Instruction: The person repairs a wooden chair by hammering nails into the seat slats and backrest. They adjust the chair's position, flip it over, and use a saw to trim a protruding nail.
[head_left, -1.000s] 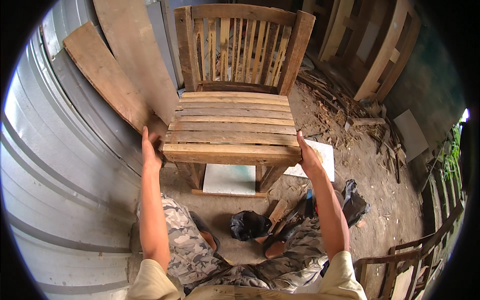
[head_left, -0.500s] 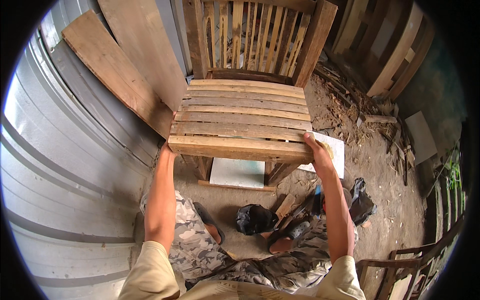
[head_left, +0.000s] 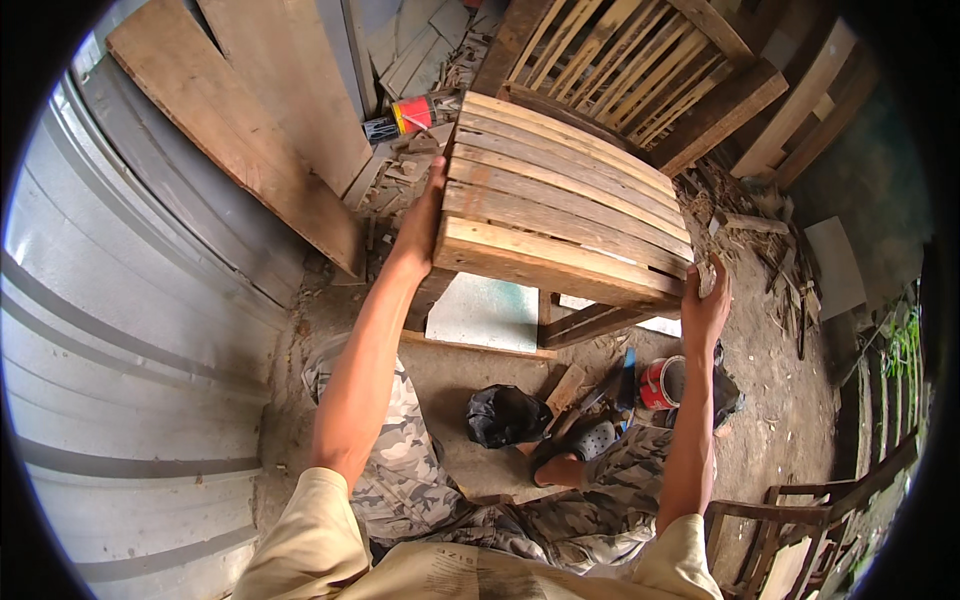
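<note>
A wooden chair with a slatted seat stands in front of me, turned at an angle. Its slatted backrest leans toward the upper right. My left hand grips the left side of the seat, fingers stretched along the edge and partly hidden behind it. At the seat's right front corner is my right hand, its thumb against the wood and its index finger apart in the air. Below the seat, a pale board shows between the legs.
Planks lean against the corrugated metal wall on the left. A red can and a black plastic bag lie near my feet. Wood scraps litter the floor at right. Another wooden frame stands lower right.
The chair has turned clockwise and shifted right, its backrest swinging to the right. My left hand has moved up and right with it. My right hand's fingers have loosened from the corner.
</note>
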